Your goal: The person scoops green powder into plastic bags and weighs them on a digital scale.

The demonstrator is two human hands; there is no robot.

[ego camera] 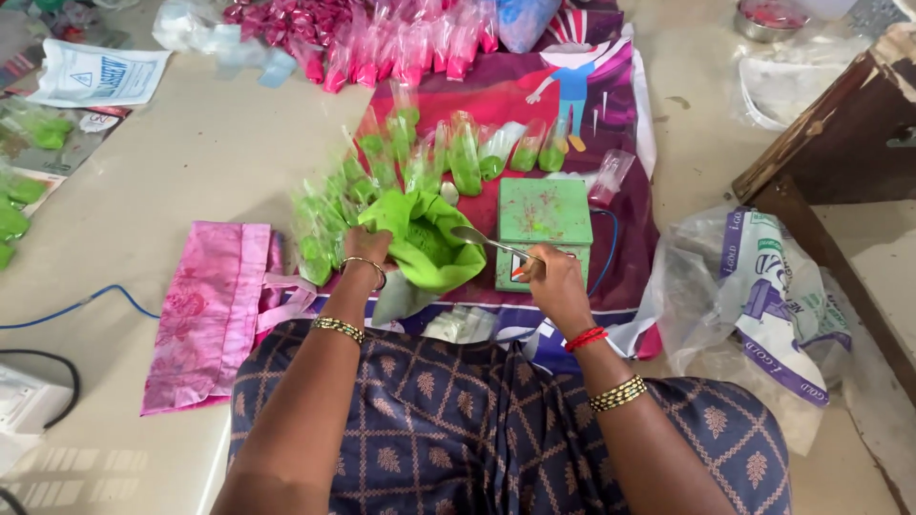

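My left hand (365, 250) grips the rim of an open green bag (425, 243) of green powder, holding its mouth wide. My right hand (551, 277) holds a metal spoon (482, 238) by the handle, its bowl over the bag's opening. Right behind the spoon sits a small green weighing scale (544, 215). Several small clear packets of green powder (458, 153) lie in a row and a heap beyond and left of the bag. All of this rests on a printed purple cloth (611, 105).
Pink powder packets (401, 48) lie at the far edge. A pink cloth bag (210, 305) is at my left, a blue cable (67, 310) beside it. A crumpled printed plastic sack (763, 286) and a wooden stool (840, 133) stand on the right.
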